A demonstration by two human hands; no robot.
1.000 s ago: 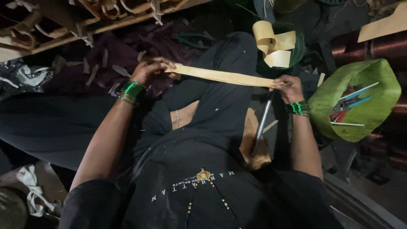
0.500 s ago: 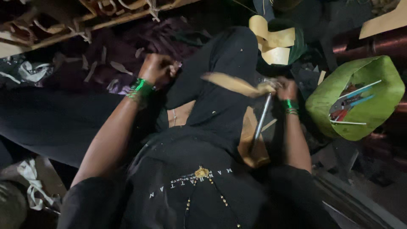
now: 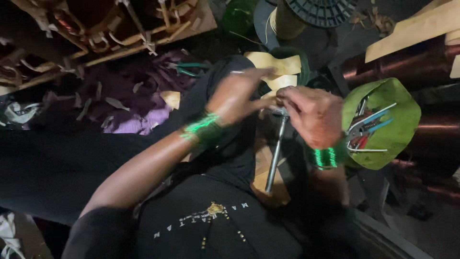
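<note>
A: How are the hands placed?

B: The left hand (image 3: 237, 96) and the right hand (image 3: 311, 115) are seen close together at the centre, fingertips almost met. The right hand is curled around the top of a metal rod (image 3: 275, 156), which is slanted down toward 6 o'clock. The left hand's fingers are partly bent; whether anything is gripped there cannot be told.

A: What is found nearby?

B: Yellow paper strips (image 3: 278, 67) are seen at 12 o'clock. A green bowl (image 3: 400, 112) with tools (image 3: 369, 129) is set at 3 o'clock. Paper scraps (image 3: 115, 103) are scattered at 9 o'clock.
</note>
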